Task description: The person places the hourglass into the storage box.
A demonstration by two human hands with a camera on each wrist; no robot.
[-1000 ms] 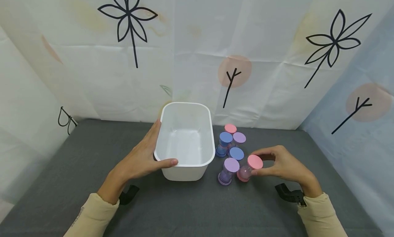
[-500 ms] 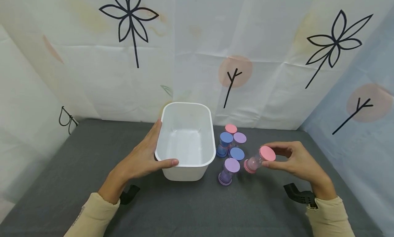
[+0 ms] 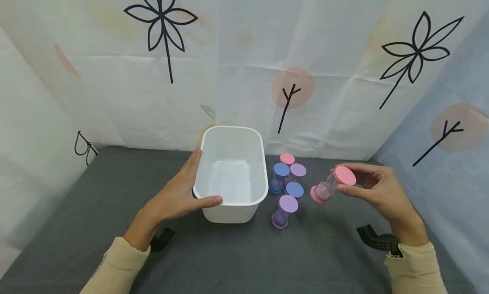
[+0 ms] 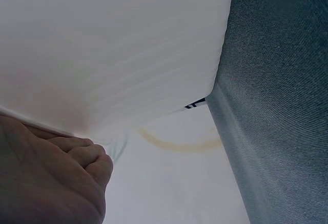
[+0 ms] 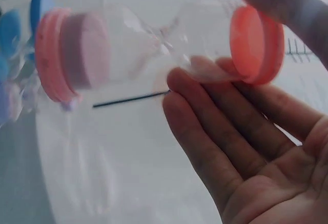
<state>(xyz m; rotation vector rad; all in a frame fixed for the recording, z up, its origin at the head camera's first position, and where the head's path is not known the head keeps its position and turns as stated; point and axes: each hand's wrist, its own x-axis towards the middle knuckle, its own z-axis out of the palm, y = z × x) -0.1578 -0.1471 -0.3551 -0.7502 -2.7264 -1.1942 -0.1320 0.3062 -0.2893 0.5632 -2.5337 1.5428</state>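
Note:
My left hand (image 3: 173, 190) holds the white plastic tub (image 3: 231, 214) at its near left corner, thumb over the front rim and fingers along the left side. In the left wrist view the tub's outer wall (image 4: 118, 44) fills the upper part, fingers (image 4: 84, 155) beneath its rim. Between thumb and fingers, my right hand (image 3: 386, 194) pinches a pink-capped hourglass (image 3: 322, 192) by its upper cap, tilted and raised off the table. Pink sand lies at its lower end. The right wrist view shows its clear waist and far cap (image 5: 54, 55).
Right of the tub stand several more hourglasses: a purple one (image 3: 282, 213) in front, a blue one (image 3: 294, 189) behind it, another blue (image 3: 281, 171), a purple (image 3: 298, 170) and a pink (image 3: 287, 158). Patterned cloth (image 3: 244, 94) hangs behind the grey table (image 3: 244, 260).
My right hand has lifted the pink hourglass from beside the front purple one and carried it right and back, tilting it further. The left hand and the tub stay in place.

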